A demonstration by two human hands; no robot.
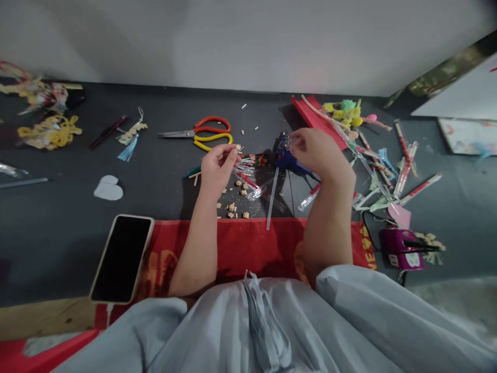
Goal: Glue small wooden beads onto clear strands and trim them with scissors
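Between the thumb and forefinger of my left hand (217,168) is a small pale wooden piece (238,148), with a thin pin-like bit sticking out beside it. My right hand (320,154) hangs over a blue glue gun (286,159), its fingers pinched together close to the gun's nozzle end; what they hold, if anything, is too small to make out. A clear glue stick (272,202) runs from the gun toward me. Below my left hand lie white-stemmed sticks (246,166) in a bunch and several small wooden pieces (232,208).
Scissors with red and yellow handles (213,139) lie behind my left hand. At left are a phone (123,259), a white paper heart (108,188) and a blue tassel (129,147). Wrapped sticks (406,160), red paper (316,122) and a purple box (402,248) are at right.
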